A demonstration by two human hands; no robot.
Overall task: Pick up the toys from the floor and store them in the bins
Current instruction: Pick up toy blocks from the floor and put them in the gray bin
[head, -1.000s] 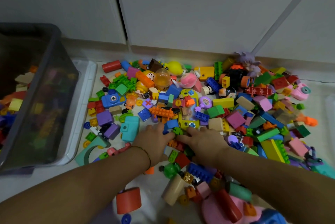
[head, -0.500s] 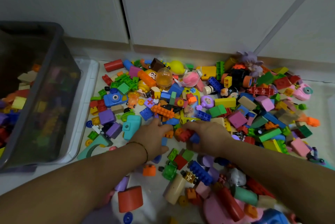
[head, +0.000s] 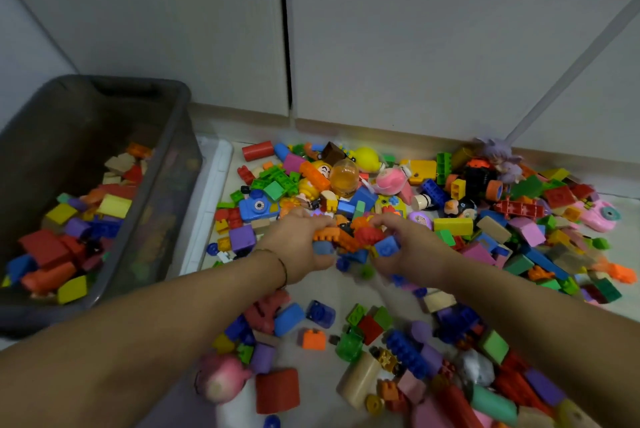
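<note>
While fingers of left hand and right hand clutch bricks, scattered toys all around, bin leftward.

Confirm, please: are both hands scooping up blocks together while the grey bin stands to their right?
Not quite: the head view shows the bin to their left. The left hand and right hand do scoop blocks together.

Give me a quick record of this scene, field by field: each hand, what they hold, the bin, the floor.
left hand: fingers curled round bricks
right hand: fingers curled round the same bricks
bricks: orange, red and blue, cupped between both hands
bin: dark grey, on the left, partly filled with toys
pile: many more on the floor by the cabinet
task state: pile not yet binned
</note>
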